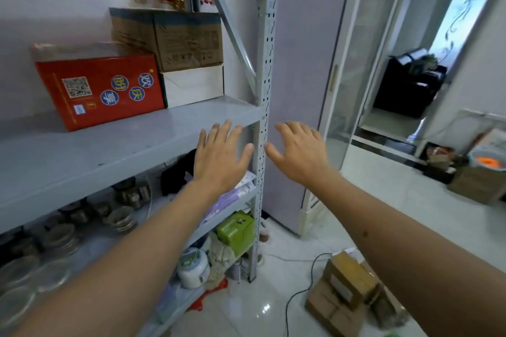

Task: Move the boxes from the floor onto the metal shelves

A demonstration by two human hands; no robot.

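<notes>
The grey metal shelving unit fills the left half of the view, its perforated front upright standing near the centre. On the shelf at hand level, against the far wall, three boxes sit in a group: a red carton with blue round labels leans at the left; a white box stands just right of it, touching; a brown cardboard box rests on top of the white box.

The lower shelves carry glass jars, a green box and a white tub.

On the tiled floor at the near right, well apart from the shelves, brown cardboard boxes lie stacked together beside a black cable.

Both forearms reach forward. The left hand is held in front of the shelf edge, fingers straight and spread, grip released, holding nothing. The right hand is held just right of the upright, fingers spread and slightly bent, grip released, also holding nothing. Neither hand touches a box.
</notes>
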